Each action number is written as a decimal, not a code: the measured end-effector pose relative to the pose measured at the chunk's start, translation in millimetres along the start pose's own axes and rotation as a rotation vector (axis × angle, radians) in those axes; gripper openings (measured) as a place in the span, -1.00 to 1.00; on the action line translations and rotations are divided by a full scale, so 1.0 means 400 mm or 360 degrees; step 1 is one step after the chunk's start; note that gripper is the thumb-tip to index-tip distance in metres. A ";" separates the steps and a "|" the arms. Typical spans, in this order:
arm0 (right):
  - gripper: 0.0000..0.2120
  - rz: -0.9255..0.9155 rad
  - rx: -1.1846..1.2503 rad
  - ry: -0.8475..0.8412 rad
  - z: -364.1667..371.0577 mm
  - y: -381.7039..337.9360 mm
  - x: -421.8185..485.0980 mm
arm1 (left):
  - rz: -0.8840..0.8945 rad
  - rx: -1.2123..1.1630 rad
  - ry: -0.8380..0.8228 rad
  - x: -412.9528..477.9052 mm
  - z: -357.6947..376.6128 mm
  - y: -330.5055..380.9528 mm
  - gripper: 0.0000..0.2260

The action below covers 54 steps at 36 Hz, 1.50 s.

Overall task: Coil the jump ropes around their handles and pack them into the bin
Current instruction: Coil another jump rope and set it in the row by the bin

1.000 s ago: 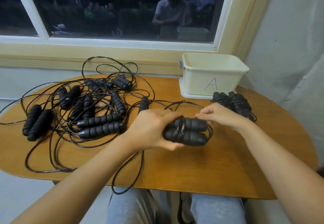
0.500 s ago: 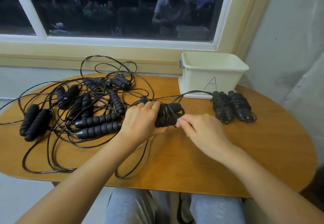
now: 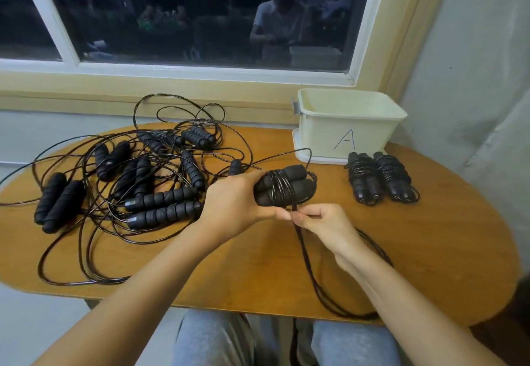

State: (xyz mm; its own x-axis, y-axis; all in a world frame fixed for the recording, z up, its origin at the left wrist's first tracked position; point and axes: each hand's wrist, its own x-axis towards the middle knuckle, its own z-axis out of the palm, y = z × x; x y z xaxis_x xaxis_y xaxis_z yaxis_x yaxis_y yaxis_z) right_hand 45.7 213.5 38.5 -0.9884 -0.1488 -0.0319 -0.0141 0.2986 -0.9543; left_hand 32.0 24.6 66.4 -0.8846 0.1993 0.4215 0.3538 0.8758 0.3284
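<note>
Your pair of black handles is held above the middle of the table, with cord wound several times round it. Your left hand grips its 9 o'clock end, fingers curled around. Your right hand, at 6 o'clock of the bundle, pinches the loose cord, which trails off the near edge. Two coiled ropes lie at 3 o'clock, the cream bin at 1 o'clock and the tangled ropes at 9 o'clock.

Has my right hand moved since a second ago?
Yes. The right hand has drawn back toward you, away from the bin, pinching the rope.
</note>
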 end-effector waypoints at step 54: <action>-0.49 0.0091 0.0814 0.0072 -0.024 -0.003 0.041 | -0.0676 -0.1896 -0.0210 0.040 0.070 0.041 -0.61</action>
State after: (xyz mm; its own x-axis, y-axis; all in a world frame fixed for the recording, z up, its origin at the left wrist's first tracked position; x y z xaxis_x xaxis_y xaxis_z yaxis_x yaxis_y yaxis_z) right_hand 28.0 219.7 42.1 -0.9911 -0.1015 -0.0864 0.1051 -0.1959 -0.9750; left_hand 15.2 54.3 55.0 -0.9941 0.1031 0.0327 0.0286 -0.0407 0.9988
